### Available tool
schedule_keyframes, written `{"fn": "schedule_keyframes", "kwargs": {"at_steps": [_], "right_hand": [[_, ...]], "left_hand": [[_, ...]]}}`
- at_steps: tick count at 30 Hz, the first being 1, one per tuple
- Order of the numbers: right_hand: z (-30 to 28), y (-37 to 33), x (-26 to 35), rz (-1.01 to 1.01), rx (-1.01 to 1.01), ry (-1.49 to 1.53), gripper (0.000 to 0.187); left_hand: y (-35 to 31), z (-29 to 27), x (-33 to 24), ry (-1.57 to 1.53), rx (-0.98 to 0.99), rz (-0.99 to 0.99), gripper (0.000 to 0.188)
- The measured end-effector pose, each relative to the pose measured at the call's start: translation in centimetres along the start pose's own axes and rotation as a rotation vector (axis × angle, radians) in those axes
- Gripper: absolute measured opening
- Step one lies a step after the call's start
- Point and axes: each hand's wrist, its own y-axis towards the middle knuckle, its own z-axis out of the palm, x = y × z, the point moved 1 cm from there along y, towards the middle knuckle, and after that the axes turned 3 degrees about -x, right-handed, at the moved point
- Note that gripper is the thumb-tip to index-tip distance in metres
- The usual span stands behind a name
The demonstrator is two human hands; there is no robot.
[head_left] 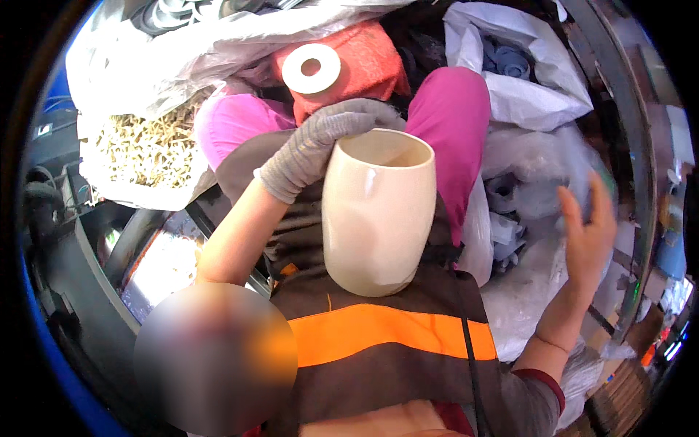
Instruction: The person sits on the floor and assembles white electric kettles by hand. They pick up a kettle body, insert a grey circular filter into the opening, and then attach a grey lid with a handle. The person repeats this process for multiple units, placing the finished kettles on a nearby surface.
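Note:
A cream, barrel-shaped container with a wide open mouth leans against my apron, in front of my lap. My left hand, in a grey knitted glove, grips it at the upper left of its rim; some of the fingers are hidden behind it. Off to the right, my bare right hand is raised with its fingers apart and nothing visible in it. It is nearest to a clear plastic bag, part of which is smeared by motion near the fingertips.
A white ring-shaped roll rests on a red cloth between my knees. At left sits a sack of beige curled scraps. A white sack at far right holds grey parts. A dark metal bar runs along the right.

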Motion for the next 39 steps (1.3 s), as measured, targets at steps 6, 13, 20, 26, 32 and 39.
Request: {"fn": "schedule_keyframes", "kwargs": {"at_steps": [6, 13, 20, 26, 32, 39], "right_hand": [[3.8, 3.4, 7.5, -0.833, 0.18, 0.43, 0.034], [10.3, 1.4, 6.6, -0.351, 0.437, 1.061, 0.038], [11.3, 1.4, 8.3, 0.592, 0.75, 1.598, 0.051], [10.4, 4.7, 8.2, 0.494, 0.463, 1.547, 0.038], [10.4, 6.6, 8.4, 0.436, 0.569, 1.45, 0.036], [12.5, 6.8, 7.5, 0.448, 0.532, 1.541, 0.03]], "left_hand": [[-0.2, 0.2, -0.7, -0.019, 0.056, 0.103, 0.062], [-0.7, -2.7, 2.2, -0.11, -0.018, 0.241, 0.064], [-1.2, -3.1, 1.6, 0.297, -0.042, 0.084, 0.06], [-4.2, -0.3, -2.4, 0.495, -0.106, 0.084, 0.044], [-0.7, -4.6, 1.6, -0.029, 0.081, 0.072, 0.041], [-1.9, -2.3, -0.3, 0.463, -0.265, 0.04, 0.038]]}}
